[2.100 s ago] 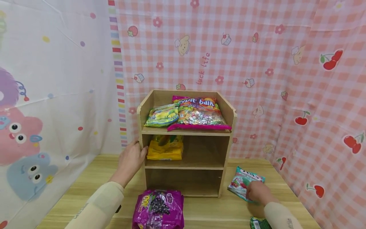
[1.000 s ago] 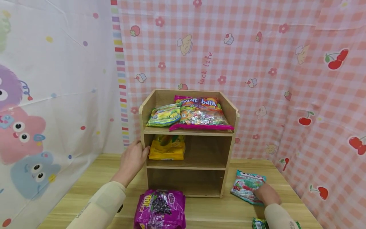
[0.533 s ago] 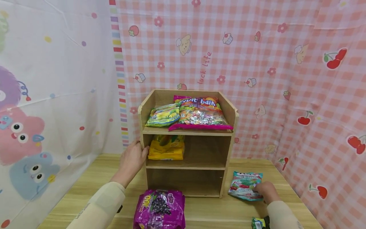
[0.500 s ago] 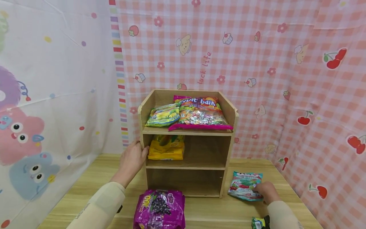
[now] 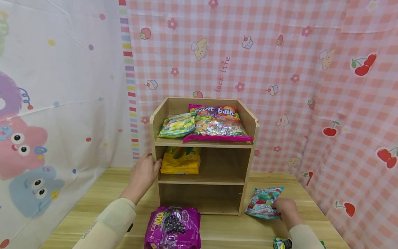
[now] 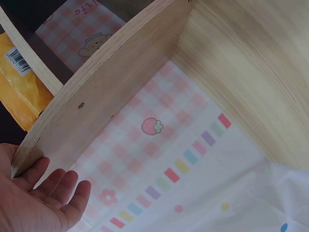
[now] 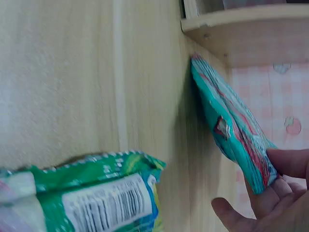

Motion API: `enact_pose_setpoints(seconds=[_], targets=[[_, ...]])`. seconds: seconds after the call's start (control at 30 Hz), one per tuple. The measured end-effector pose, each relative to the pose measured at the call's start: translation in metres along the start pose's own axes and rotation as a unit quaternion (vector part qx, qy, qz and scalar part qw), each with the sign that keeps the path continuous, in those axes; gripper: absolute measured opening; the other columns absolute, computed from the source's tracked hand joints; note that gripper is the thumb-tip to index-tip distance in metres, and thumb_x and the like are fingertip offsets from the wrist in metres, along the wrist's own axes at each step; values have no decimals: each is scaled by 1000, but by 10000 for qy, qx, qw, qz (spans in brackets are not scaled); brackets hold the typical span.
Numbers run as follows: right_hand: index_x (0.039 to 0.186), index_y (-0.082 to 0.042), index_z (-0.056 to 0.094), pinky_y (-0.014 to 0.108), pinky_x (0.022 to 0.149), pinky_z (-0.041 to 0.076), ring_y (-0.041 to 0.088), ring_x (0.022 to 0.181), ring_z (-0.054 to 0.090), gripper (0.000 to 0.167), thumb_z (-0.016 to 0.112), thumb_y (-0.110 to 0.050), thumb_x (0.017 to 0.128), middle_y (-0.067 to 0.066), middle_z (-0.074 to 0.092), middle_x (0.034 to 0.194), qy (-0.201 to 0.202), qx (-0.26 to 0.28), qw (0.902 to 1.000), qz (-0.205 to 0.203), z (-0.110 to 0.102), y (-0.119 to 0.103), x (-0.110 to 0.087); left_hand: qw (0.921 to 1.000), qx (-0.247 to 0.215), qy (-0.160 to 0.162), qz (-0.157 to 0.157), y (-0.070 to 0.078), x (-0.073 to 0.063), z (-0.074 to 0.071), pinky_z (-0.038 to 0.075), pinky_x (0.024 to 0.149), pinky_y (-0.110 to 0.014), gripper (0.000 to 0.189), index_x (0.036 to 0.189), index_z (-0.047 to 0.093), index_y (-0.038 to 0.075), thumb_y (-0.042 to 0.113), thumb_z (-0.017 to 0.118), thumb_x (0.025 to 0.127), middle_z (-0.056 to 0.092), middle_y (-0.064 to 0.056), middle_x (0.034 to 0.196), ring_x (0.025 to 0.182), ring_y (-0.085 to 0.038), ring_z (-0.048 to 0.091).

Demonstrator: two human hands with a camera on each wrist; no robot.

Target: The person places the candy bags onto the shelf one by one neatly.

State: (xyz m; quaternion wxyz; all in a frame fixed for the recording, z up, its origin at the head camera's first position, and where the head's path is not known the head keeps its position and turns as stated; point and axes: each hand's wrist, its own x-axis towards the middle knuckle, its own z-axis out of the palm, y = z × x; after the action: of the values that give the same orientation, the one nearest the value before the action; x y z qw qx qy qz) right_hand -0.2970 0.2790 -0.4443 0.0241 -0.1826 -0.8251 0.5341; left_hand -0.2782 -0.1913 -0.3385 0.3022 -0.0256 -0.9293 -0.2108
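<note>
At the right of the table, my right hand [image 5: 286, 209] pinches one end of a teal candy bag [image 5: 264, 203] with cherries printed on it. In the right wrist view the teal bag [image 7: 231, 125] is tilted up, its far end low by the tabletop. My left hand [image 5: 144, 175] grips the left side panel of a small wooden shelf [image 5: 203, 182]; in the left wrist view the fingers [image 6: 60, 188] lie along the panel's outer face. A green candy bag [image 7: 101, 198] with a barcode lies near my right wrist.
On the top shelf lie a yellow-green bag [image 5: 178, 125] and a large "fruit balk" bag [image 5: 219, 121]. A yellow bag [image 5: 181, 160] sits on the middle shelf, left side. A purple grape candy bag [image 5: 172, 228] lies in front of the shelf. Printed curtains [image 5: 280, 55] hang behind.
My right hand has turned the teal bag, raised its near end and brought it a little left, closer to the shelf. My left hand keeps its hold on the shelf.
</note>
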Motion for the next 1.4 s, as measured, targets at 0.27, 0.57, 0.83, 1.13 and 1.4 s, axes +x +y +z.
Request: enact_pose_setpoints(seconds=[0.27, 0.57, 0.83, 1.13, 1.4], targets=[[125, 17, 54, 54, 94, 39, 43, 108, 51, 45, 53, -7, 88, 35, 55, 124, 484, -540, 9947, -726, 6, -11, -16, 9999, -19, 99, 17, -2, -1, 2, 51, 67, -56, 33, 72, 51, 6, 25, 61, 98, 64, -18, 103, 83, -40, 63], [125, 9, 60, 33, 78, 46, 35, 106, 61, 37, 57, -12, 95, 29, 61, 123, 1651, 293, 9815, -921, 19, -25, -34, 10000, -2, 77, -14, -2, -1, 1, 51, 66, -53, 34, 72, 50, 7, 25, 61, 98, 61, -15, 93, 77, -36, 60], [121, 9, 63, 6, 65, 46, -13, 76, 54, 29, 59, -9, 98, 16, 70, 111, 2065, 1781, 9503, -1503, 30, -34, -48, 10000, -5, 30, -44, -3, 0, 1, 50, 66, -53, 33, 73, 50, 6, 25, 61, 98, 60, -15, 94, 77, -35, 60], [113, 14, 65, 8, 73, 48, -5, 84, 63, 24, 65, -2, 94, -23, 66, 84, 2579, 3211, 8757, -2521, 28, -45, -62, 10000, -22, -24, -26, -1, 0, 1, 51, 68, -54, 32, 73, 51, 6, 25, 61, 98, 61, -15, 96, 79, -35, 61], [109, 15, 67, 15, 76, 52, 7, 86, 69, 20, 65, 10, 90, -2, 74, 92, 2576, 4381, 7902, -3425, 16, -60, -76, 9999, -70, 64, 35, -1, -1, 2, 51, 66, -53, 33, 73, 50, 6, 24, 61, 98, 59, -14, 91, 76, -35, 59]])
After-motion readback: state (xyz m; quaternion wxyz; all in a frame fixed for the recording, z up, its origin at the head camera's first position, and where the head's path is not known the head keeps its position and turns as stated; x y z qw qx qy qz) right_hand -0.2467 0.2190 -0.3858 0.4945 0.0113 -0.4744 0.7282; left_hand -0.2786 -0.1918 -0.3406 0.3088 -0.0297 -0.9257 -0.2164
